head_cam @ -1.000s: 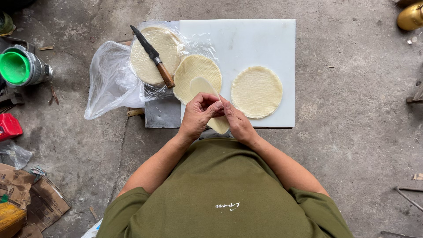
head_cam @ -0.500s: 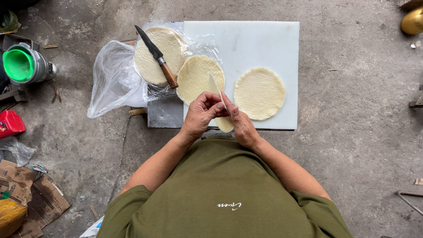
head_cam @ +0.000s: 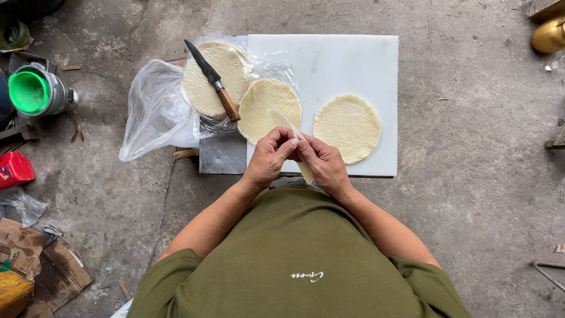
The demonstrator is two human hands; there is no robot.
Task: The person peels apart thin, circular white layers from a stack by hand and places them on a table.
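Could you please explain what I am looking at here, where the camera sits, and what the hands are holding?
There is no machine here: a person works with two bare hands, and the single camera is worn on their head, looking straight down. The left hand and right hand meet over the near edge of a white cutting board on a concrete floor, pinching a thin pale wrapper sheet between them, seen edge-on. Two round wrappers lie flat on the board, the middle wrapper and the right wrapper. A stack of wrappers sits in a clear plastic bag, with a wooden-handled knife on top. A green-lined metal cup stands far left.
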